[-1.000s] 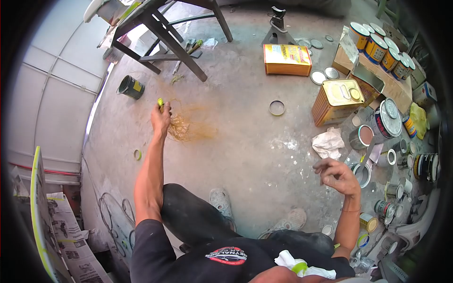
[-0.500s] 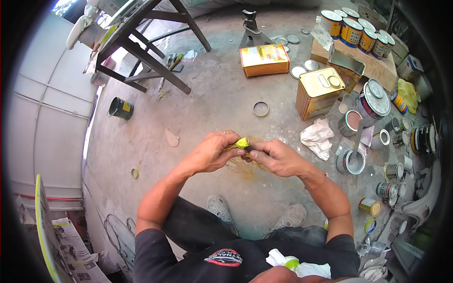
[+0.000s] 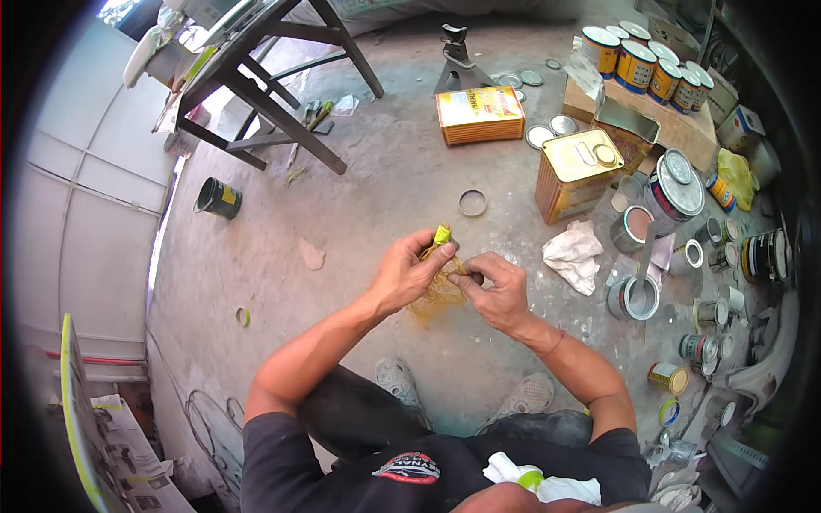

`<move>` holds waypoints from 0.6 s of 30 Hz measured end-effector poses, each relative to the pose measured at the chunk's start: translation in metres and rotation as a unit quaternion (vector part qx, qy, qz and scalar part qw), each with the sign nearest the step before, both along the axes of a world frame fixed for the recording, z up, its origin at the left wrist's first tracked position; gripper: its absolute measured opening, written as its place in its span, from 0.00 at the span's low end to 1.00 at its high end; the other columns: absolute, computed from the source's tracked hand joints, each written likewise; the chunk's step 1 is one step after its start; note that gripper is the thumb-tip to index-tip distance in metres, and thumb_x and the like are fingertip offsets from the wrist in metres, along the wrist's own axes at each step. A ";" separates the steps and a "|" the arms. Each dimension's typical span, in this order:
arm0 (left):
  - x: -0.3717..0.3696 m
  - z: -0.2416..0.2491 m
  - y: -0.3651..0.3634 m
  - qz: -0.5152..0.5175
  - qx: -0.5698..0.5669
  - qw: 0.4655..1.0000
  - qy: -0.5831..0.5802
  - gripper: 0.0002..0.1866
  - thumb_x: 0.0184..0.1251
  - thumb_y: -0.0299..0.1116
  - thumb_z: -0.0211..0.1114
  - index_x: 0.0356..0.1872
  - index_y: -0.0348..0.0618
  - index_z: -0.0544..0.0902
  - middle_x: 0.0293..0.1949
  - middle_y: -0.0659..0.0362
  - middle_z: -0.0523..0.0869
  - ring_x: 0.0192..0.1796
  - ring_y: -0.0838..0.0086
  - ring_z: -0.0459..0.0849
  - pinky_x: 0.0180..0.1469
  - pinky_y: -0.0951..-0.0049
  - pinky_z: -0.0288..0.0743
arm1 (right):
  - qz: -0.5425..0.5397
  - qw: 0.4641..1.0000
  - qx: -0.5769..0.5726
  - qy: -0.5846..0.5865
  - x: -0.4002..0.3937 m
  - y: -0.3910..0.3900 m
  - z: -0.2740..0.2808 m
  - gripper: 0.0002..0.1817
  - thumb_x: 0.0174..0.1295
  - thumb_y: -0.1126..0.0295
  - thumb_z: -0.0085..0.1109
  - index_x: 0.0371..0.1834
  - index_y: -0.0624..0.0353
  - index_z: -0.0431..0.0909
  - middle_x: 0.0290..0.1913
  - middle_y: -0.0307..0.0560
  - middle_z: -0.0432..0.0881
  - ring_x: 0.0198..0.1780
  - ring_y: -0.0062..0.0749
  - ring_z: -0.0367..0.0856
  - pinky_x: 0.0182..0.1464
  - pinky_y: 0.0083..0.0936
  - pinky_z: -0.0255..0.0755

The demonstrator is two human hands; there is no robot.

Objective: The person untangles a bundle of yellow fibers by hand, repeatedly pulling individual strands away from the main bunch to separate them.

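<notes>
A bundle of thin yellow-brown strands [image 3: 443, 286] hangs in front of me, its upper end wrapped in bright yellow-green tape [image 3: 442, 234]. My left hand [image 3: 412, 267] is closed round the bundle just below the wrapped end, the thumb pressed over it. On the other side, my right hand [image 3: 494, 291] pinches some strands between thumb and fingertips, lower than the tape. Loose ends spread below both hands over the floor. The fingers partly hide the middle of the bundle.
Several paint cans [image 3: 634, 61] stand on a cardboard box [image 3: 697, 126] at back right. Nearer are a rectangular gold tin [image 3: 560, 184], a white rag [image 3: 571, 256] and an open can [image 3: 634, 299]. A dark can [image 3: 219, 197] and wooden stand [image 3: 282, 115] are at left.
My left hand has turned, so the taped end points more upward and sits higher. My right hand has shifted from beside the tape down to the strands, which now show more.
</notes>
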State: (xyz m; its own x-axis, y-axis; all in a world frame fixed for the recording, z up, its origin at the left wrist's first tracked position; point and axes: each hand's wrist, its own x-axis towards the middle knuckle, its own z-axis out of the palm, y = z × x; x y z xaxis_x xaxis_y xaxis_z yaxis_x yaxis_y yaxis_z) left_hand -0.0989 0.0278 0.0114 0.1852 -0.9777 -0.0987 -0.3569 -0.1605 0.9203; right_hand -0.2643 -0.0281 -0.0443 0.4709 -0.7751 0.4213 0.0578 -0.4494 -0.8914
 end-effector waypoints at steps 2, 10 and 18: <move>0.002 -0.011 -0.002 0.067 0.031 0.991 0.110 0.12 0.74 0.40 0.60 0.39 0.41 0.81 0.28 0.72 0.78 0.31 0.85 0.72 0.33 0.78 0.66 | 0.091 0.988 0.093 0.082 -0.001 0.007 0.007 0.10 0.59 0.65 0.69 0.34 0.62 0.83 0.31 0.38 0.77 0.30 0.23 0.76 0.35 0.24 0.70; 0.137 -0.053 -0.017 0.305 -0.074 0.945 -0.086 0.14 0.73 0.40 0.61 0.36 0.37 0.81 0.25 0.63 0.80 0.28 0.79 0.72 0.32 0.72 0.68 | 0.463 0.815 0.347 0.013 -0.019 0.017 -0.001 0.16 0.66 0.61 0.61 0.30 0.64 0.79 0.41 0.40 0.71 0.44 0.25 0.70 0.45 0.27 0.66; 0.261 -0.047 0.049 0.633 -0.115 0.731 -0.230 0.17 0.71 0.42 0.62 0.38 0.34 0.82 0.29 0.60 0.84 0.31 0.76 0.79 0.36 0.71 0.72 | 0.533 0.801 0.077 0.261 -0.071 -0.007 -0.007 0.15 0.63 0.62 0.63 0.35 0.65 0.83 0.39 0.52 0.83 0.43 0.42 0.81 0.47 0.33 0.72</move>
State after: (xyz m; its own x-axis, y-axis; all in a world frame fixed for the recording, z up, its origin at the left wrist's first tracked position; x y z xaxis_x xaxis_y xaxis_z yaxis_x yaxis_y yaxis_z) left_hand 0.1617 0.0763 -0.0356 0.9168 0.0239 0.3987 -0.3371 -0.4891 0.8045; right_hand -0.3349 -0.0348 -0.0513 0.9808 0.1606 -0.1108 -0.0631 -0.2760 -0.9591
